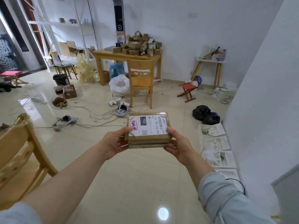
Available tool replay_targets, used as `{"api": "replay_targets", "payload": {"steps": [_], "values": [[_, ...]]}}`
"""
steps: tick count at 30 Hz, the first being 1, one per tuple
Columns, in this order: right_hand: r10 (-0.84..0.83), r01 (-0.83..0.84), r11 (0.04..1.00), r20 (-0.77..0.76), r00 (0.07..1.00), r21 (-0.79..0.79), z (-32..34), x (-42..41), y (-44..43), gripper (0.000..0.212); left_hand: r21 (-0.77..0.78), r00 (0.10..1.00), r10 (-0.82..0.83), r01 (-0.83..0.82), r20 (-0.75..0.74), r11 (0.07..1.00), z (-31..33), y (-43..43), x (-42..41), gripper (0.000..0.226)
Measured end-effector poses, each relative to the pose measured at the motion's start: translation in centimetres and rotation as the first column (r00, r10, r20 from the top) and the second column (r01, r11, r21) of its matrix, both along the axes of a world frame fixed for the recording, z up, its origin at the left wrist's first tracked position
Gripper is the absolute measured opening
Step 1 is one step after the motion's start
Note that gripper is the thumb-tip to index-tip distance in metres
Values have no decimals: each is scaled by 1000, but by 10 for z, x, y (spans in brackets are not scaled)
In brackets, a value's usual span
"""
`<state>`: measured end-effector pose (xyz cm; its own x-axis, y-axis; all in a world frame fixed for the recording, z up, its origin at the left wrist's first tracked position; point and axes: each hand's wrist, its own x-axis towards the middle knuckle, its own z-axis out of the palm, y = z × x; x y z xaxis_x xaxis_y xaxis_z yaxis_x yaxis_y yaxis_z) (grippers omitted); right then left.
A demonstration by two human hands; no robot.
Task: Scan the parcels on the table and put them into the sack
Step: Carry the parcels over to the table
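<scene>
I hold a flat brown cardboard parcel (pixel 148 139) in front of me at chest height, its white shipping label with barcode facing up. My left hand (pixel 114 143) grips its left edge and my right hand (pixel 178 146) grips its right edge. Far across the room a wooden table (pixel 105 54) carries a heap of several brown parcels (pixel 139 46). A white sack (pixel 119 84) stands open on the floor beside that table, left of a wooden chair (pixel 141 80).
Cables, headsets (pixel 122 109) and a small box (pixel 69 91) litter the tiled floor between me and the table. Black bags (pixel 205 114) and white foam trays (pixel 216 143) lie along the right wall. Another wooden chair (pixel 17 152) stands close at my left.
</scene>
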<state>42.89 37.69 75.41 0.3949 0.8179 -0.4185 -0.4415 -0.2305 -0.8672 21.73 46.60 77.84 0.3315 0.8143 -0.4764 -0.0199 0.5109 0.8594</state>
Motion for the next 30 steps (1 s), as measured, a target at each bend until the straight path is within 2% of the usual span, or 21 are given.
{"api": "replay_targets", "payload": {"steps": [7,17,22,30], "values": [[-51,51,999,0,999,-20,-8,83,148,38,-1,997,-76,76,8,997,-16,159,87,34],[-116,116,993,-3,993,-1,17,220,352,34,-3,986,-160,161,39,987,5,380,232,29],[-149,149,989,19,989,-5,10,297,451,27,4,988,-153,153,30,988,-2,477,313,30],[-72,72,997,27,997,7,7,438,606,32,17,996,-90,90,25,996,-1,617,447,32]]}}
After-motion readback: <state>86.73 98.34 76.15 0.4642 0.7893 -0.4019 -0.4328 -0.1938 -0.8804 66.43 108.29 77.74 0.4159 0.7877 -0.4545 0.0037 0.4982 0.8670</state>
